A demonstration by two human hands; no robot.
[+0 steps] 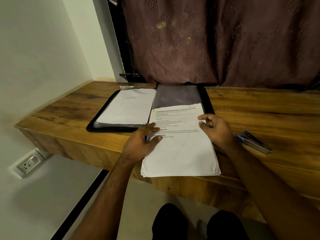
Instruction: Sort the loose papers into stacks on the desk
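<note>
A stack of white papers [181,149] with printed text on the top sheet lies on the wooden desk [259,115], its near end hanging over the front edge. My left hand [140,144] rests on the stack's left edge, fingers spread on the top sheet. My right hand [216,130] grips the stack's right edge, thumb on top and fingers curled. The stack's far end overlaps the right half of an open black folder [180,96]. In the folder's left half lies a clear sleeve holding white sheets [128,106].
A stapler [253,142] lies on the desk right of my right hand. A dark patterned curtain [216,40] hangs behind the desk. A white wall bounds the desk's left end, with a power socket [27,164] below. My legs are under the desk edge.
</note>
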